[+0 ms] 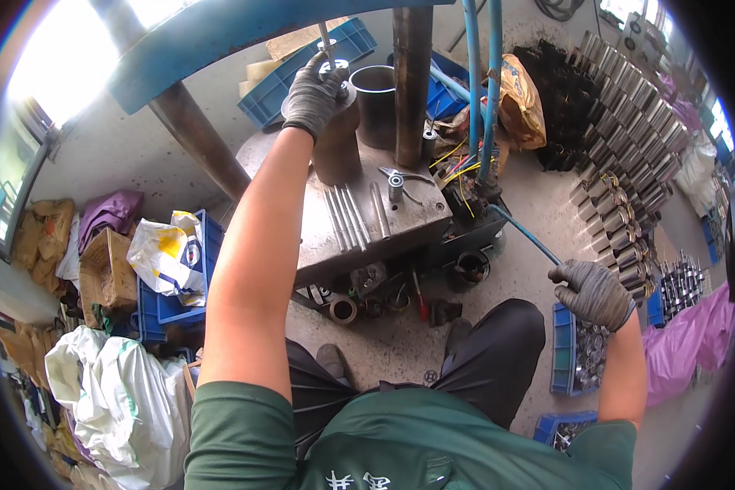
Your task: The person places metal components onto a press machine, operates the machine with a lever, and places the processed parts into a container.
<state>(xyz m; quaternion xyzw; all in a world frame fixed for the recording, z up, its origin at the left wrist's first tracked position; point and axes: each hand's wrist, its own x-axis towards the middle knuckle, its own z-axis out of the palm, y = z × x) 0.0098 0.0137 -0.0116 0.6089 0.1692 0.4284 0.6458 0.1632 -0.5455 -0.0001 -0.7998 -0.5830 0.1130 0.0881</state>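
Left hand [313,96] grips rusty brown cylinder [337,143]; right hand [592,291] holds blue lever [524,233].

White and yellow printed bag [167,255] in blue crate [208,245] at left; brown cardboard box [106,269] just beside it.

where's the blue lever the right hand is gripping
In the head view the blue lever runs right of centre, from the press table down to the right hand.

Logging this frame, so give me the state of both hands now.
Left hand: closed on a metal ring atop the rusty cylinder.
Right hand: closed on the blue lever.
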